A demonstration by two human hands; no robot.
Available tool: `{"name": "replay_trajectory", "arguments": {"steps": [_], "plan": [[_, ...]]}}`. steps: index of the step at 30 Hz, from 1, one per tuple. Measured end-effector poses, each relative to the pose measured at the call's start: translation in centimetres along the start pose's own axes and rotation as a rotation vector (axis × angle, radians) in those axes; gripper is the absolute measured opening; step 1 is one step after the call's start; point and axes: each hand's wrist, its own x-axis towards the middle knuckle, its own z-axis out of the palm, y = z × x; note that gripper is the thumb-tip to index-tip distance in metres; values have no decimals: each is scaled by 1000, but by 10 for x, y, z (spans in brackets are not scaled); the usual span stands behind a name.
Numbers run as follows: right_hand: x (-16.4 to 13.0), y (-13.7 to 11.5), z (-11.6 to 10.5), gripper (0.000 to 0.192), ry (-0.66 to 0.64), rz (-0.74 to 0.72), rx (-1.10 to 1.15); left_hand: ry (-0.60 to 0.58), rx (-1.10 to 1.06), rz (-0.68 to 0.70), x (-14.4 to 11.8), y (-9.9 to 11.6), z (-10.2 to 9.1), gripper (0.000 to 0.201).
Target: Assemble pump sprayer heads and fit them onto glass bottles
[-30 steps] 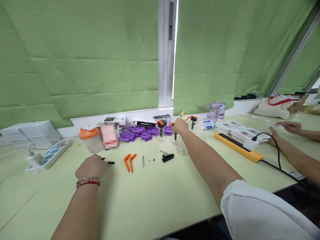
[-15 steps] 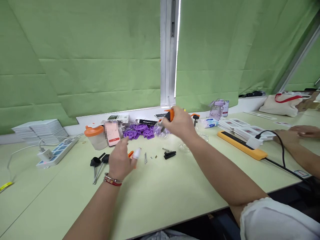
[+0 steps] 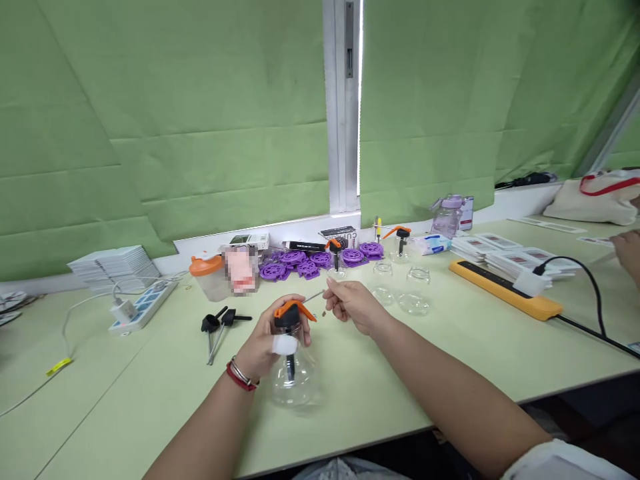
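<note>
Hands meet near the middle of the pale green tabletop [image 3: 125, 400]. The left hand [image 3: 265, 343] is wrapped around the neck of one clear round glass bottle with an orange and black pump top [image 3: 294, 360], which stands on the tabletop. The right hand [image 3: 353, 305] pinches one thin silver metal rod [image 3: 314, 297] between its fingertips, just beside the pump top. Two black plugs with thin pins [image 3: 217, 325] lie to the left. Three empty clear glass bottles [image 3: 413, 300] stand farther back, near a pile of purple plastic wheels [image 3: 310, 260]. One long yellow bar [image 3: 505, 290] lies to the right.
</note>
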Motion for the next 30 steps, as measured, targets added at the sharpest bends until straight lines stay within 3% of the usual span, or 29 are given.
{"name": "replay_trajectory", "arguments": {"steps": [3,7,11,18,26,30], "plan": [[11,21,-7,42,2,165,156,-107,-210,-50,2,-11,-10,57],[11,34,-7,40,-57,262,233,-138,-318,-75,3,-27,-16,51],[12,39,-4,40,-11,165,230,-42,-302,-106,3,-33,-15,40],[22,51,-4,40,68,48,203,208,-366,-316,7,-39,-13,21],[22,51,-7,31,-25,-38,197,298,-439,-376,8,-38,-12,21],[22,48,-7,28,-30,52,208,290,-472,-355,8,-39,-15,21]]}}
